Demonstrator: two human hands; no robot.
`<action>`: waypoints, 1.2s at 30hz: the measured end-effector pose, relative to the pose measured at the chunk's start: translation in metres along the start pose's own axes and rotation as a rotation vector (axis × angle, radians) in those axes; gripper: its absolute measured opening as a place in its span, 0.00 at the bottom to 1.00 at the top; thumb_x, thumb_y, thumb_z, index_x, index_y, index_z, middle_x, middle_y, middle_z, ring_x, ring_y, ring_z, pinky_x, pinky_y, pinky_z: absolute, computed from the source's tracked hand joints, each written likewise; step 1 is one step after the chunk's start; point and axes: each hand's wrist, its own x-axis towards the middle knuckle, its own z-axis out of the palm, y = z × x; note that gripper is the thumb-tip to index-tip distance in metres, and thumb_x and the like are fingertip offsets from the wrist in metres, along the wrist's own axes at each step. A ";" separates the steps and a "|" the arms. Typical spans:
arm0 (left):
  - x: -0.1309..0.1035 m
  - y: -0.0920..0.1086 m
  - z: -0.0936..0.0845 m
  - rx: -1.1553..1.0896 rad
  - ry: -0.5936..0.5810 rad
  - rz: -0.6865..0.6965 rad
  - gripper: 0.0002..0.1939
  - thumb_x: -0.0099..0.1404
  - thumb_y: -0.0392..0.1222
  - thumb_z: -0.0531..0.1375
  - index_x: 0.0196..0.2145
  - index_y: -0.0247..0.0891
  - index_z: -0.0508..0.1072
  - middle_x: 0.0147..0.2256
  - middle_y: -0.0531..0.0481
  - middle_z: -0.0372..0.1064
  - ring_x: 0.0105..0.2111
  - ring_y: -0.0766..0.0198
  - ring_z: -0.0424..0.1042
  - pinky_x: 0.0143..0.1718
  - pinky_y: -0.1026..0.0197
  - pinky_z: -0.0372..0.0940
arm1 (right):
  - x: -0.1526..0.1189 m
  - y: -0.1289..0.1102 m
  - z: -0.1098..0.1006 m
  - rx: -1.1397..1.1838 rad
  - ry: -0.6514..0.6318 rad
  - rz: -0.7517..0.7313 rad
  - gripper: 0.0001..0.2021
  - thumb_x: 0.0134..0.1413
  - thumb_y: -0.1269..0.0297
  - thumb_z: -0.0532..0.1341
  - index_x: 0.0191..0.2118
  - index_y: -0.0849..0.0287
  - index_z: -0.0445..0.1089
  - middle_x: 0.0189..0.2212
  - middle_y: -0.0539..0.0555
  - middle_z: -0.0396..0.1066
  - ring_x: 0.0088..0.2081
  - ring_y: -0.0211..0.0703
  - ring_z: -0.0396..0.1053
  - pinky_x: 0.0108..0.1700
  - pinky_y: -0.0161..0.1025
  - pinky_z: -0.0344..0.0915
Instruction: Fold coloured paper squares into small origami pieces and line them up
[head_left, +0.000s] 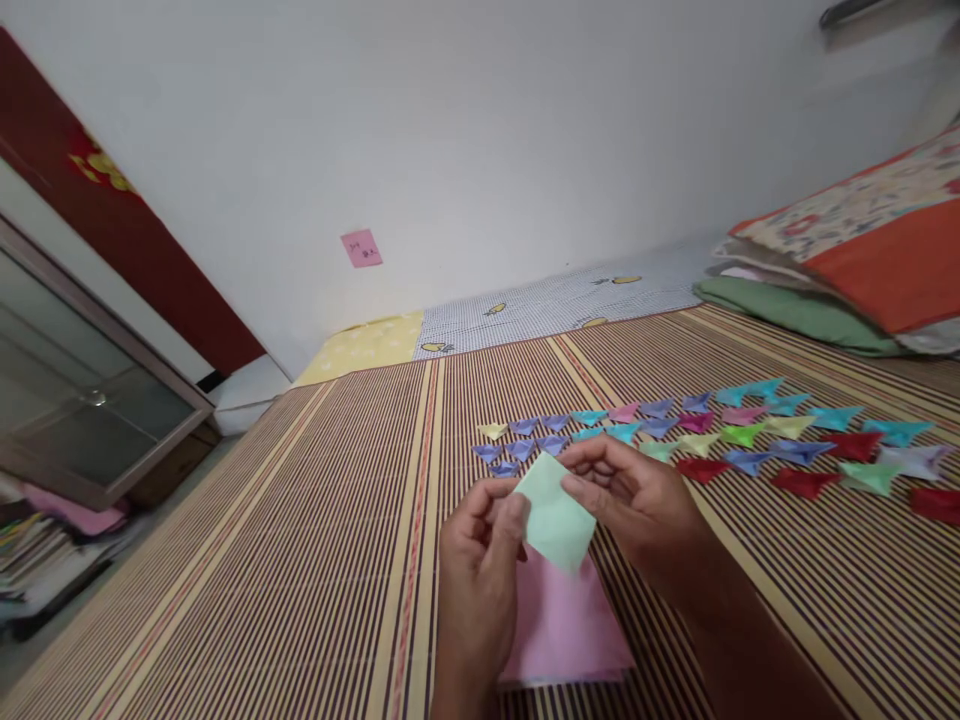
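A pale green folded paper (559, 522), roughly diamond-shaped, is held up between both hands. My left hand (484, 560) pinches its left corner, thumb on the face toward me. On the right edge, my right hand (637, 500) grips it between thumb and curled fingers. Below the green paper lies a stack of pink paper sheets (566, 630) on the mat, partly hidden by my left hand. Beyond my hands, several small folded paper boats (742, 435) in blue, red, yellow, green and pink stand in rows.
The striped mat (337, 560) covers the bed surface. Folded bedding (862, 270) is piled at the far right. A pink note (361, 248) is stuck on the wall (525, 130). A glass-fronted cabinet (82, 370) and stacked books (37, 555) stand at the left.
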 end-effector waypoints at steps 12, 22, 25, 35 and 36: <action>0.003 -0.002 -0.011 -0.332 -0.147 -0.116 0.09 0.68 0.45 0.66 0.40 0.37 0.79 0.27 0.53 0.69 0.27 0.70 0.64 0.30 0.68 0.61 | -0.008 -0.013 0.009 -0.163 -0.022 -0.016 0.08 0.59 0.58 0.66 0.37 0.56 0.76 0.31 0.52 0.76 0.29 0.41 0.70 0.30 0.36 0.66; -0.005 0.005 -0.003 -0.207 -0.084 0.010 0.06 0.67 0.41 0.66 0.42 0.42 0.80 0.27 0.55 0.69 0.27 0.70 0.66 0.28 0.69 0.64 | -0.012 -0.012 0.015 -0.240 -0.078 -0.152 0.08 0.68 0.61 0.57 0.41 0.53 0.73 0.32 0.49 0.74 0.31 0.40 0.71 0.33 0.35 0.66; -0.006 0.009 0.000 -0.160 -0.079 0.031 0.07 0.66 0.41 0.67 0.42 0.41 0.80 0.29 0.54 0.71 0.28 0.69 0.68 0.29 0.69 0.65 | -0.009 -0.011 0.015 -0.247 -0.094 -0.154 0.07 0.67 0.61 0.58 0.41 0.54 0.72 0.34 0.51 0.74 0.34 0.42 0.72 0.36 0.36 0.68; -0.008 0.010 0.001 0.057 0.046 0.073 0.08 0.66 0.40 0.65 0.44 0.42 0.76 0.35 0.50 0.75 0.35 0.63 0.73 0.33 0.65 0.67 | -0.010 -0.019 0.011 -0.212 -0.178 -0.243 0.07 0.68 0.61 0.59 0.41 0.54 0.74 0.40 0.54 0.75 0.45 0.47 0.73 0.45 0.42 0.70; -0.009 0.010 0.000 0.112 0.054 0.097 0.08 0.67 0.39 0.64 0.45 0.43 0.75 0.36 0.50 0.75 0.36 0.63 0.73 0.35 0.64 0.67 | -0.010 -0.019 0.010 -0.211 -0.180 -0.256 0.07 0.68 0.61 0.59 0.41 0.53 0.74 0.41 0.54 0.75 0.46 0.48 0.73 0.47 0.42 0.70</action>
